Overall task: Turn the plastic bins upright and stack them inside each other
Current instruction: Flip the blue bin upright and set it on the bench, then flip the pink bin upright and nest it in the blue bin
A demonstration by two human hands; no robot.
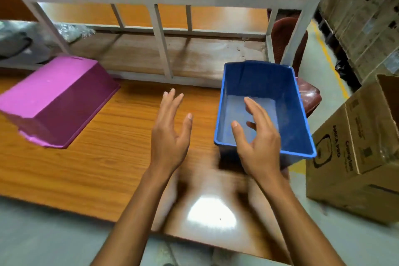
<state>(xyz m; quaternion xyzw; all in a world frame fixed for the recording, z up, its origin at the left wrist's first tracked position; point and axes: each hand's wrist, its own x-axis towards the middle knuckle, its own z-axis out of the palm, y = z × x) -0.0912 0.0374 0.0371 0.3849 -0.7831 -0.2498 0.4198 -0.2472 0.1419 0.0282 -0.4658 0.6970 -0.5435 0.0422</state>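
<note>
The wooden tabletop point(108, 157) fills most of your view, with a bright patch of glare near its front edge. Behind it stands a white metal shelf rack point(159, 34), its uprights rising from the far side of the tabletop. To your right, on the floor beside the tabletop, sits a large cardboard box point(356, 157) with its top flaps open.

The pink bin point(58, 101) lies upside down on the left part of the tabletop, base facing up and rim down. The blue bin point(265, 84) stands upright at the right edge of the tabletop, open side up and nothing inside, well apart from the pink one. A dark red chair point(289, 34) shows just behind it.

Your left hand point(170, 134) hovers over the bare wood between the two bins, fingers straight and spread, holding nothing. Your right hand point(259, 147) is over the near rim of the blue bin, fingers loosely spread and a little curved, gripping nothing. Whether it touches the rim cannot be told.
</note>
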